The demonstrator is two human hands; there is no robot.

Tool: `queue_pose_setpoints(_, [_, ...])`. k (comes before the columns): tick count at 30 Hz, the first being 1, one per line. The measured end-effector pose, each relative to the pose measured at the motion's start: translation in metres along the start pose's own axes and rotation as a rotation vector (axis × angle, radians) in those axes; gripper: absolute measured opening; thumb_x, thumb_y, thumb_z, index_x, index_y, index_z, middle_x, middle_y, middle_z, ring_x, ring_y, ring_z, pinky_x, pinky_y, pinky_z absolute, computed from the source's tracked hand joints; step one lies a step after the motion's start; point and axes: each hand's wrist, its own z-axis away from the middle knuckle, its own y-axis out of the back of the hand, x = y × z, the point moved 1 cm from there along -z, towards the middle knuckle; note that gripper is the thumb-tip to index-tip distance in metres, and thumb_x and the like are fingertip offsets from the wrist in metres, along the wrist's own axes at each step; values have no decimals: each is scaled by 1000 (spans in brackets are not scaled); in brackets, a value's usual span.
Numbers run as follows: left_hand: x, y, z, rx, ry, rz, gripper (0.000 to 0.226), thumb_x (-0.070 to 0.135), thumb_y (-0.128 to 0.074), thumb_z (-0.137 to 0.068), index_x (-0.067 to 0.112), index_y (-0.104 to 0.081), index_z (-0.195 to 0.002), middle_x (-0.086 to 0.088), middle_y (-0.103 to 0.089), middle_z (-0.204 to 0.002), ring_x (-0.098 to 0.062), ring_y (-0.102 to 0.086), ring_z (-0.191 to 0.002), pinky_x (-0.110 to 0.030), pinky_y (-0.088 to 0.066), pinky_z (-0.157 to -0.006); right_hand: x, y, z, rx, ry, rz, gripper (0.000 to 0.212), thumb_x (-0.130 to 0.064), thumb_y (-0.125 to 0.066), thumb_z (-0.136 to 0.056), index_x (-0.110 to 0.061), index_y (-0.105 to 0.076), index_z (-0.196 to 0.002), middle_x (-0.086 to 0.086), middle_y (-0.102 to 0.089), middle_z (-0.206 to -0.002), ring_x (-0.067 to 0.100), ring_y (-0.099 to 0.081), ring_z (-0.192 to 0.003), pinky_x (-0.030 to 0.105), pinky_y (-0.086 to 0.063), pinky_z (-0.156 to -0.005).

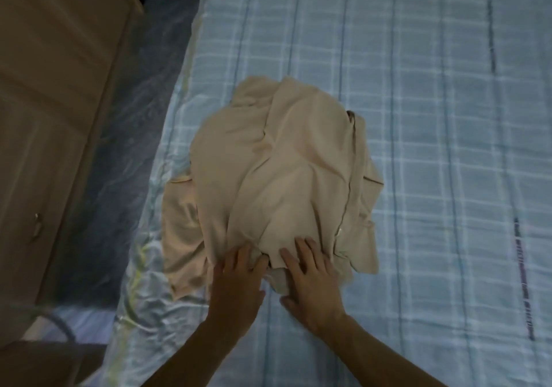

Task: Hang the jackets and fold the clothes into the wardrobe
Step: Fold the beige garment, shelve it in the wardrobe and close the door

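Grip, left hand (239, 279): wide, fingers straight and spread, palm down, pressing the near hem of the beige garment (277, 171). Grip, right hand (313, 279): likewise wide and flat, just beside the left, on the same hem, holding nothing.

Item: beige garment, one, rumpled, partly folded over itself. It lies on the bed (433, 147) near its left edge, with a flap spreading toward that edge. The long axis runs away from the person, roughly parallel to the left edge. A seam with a pale button (339, 231) runs along its right side. Small dark tab (350, 115) at the far right; any writing on it is too small to read.

Bed cover: pale blue check.

Adjacent: wooden wardrobe door (59, 88) and dark floor (143, 103) beyond the left edge.
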Motion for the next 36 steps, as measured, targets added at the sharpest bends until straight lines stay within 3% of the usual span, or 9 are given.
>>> queue_pose_setpoints(5, [-22, 1, -11, 244, -94, 43, 40, 14, -55, -71, 25, -61, -108, -2, -61, -107, -26, -58, -93, -36, -53, -62, 7, -3, -6, 357, 73, -39, 34, -14, -64, -77, -16, -66, -111, 10, -61, -115, 29, -56, -110, 40, -46, -87])
queue_pose_setpoints(8, [-29, 18, -15, 238, -74, 178, 38, 17, -43, -76, 25, -58, -110, -2, -63, -101, -26, -65, -83, -34, -56, -56, 10, 17, -16, 299, 22, -87, 21, -14, -56, -72, -18, -68, -89, 2, -60, -86, 26, -61, -80, 34, -49, -63])
queue_pose_setpoints(10, [-27, 36, -13, 256, -90, 278, 37, 13, -46, -72, 25, -58, -104, 1, -62, -99, -23, -65, -80, -31, -55, -61, 12, 33, -19, 225, -52, -189, 18, -16, -58, -73, -20, -65, -90, 1, -60, -85, 25, -61, -72, 36, -51, -53])
queue_pose_setpoints(17, [5, 129, 16, 384, -164, 545, 48, 3, -47, -60, 18, -66, -101, 7, -62, -97, -11, -61, -89, -27, -51, -81, -15, 104, 13, 195, -177, -492, 11, -12, -40, -98, -15, -50, -100, 4, -58, -84, 21, -57, -75, 38, -49, -71])
queue_pose_setpoints(20, [27, 179, 35, 446, -173, 563, 45, 12, -44, -64, 18, -68, -101, 5, -66, -96, -12, -62, -89, -27, -51, -81, -31, 139, 42, 361, -130, -603, 10, -11, -41, -100, -15, -49, -96, 0, -56, -72, 8, -50, -62, 28, -39, -62])
queue_pose_setpoints(22, [43, 212, 50, 504, -163, 558, 46, 22, -39, -66, 18, -69, -100, 3, -68, -95, -13, -63, -88, -26, -49, -81, -41, 166, 68, 440, -56, -633, 12, -33, -49, -99, -22, -51, -102, -8, -56, -68, 7, -53, -61, 20, -35, -56])
queue_pose_setpoints(24, [60, 243, 66, 567, -156, 537, 44, 20, -39, -66, 20, -70, -98, 4, -69, -92, -14, -63, -86, -27, -49, -78, -49, 188, 95, 450, 19, -529, 50, -64, -53, -85, -27, -51, -118, -13, -61, -86, 4, -55, -71, 15, -39, -61])
queue_pose_setpoints(27, [89, 288, 94, 612, -157, 500, 39, 15, -46, -65, 25, -69, -95, 8, -70, -86, -13, -64, -80, -29, -50, -70, -60, 217, 131, 491, 51, -311, 81, -79, -59, -69, -28, -45, -131, -13, -55, -115, 8, -59, -84, 24, -48, -68])
queue_pose_setpoints(36, [173, 381, 171, 713, -212, 321, 26, 21, -52, -61, 25, -69, -80, 5, -68, -68, -19, -63, -68, -32, -52, -60, -78, 265, 231, 571, 100, -415, 64, -74, -62, -72, -32, -49, -119, -13, -54, -103, 3, -52, -88, 31, -51, -78])
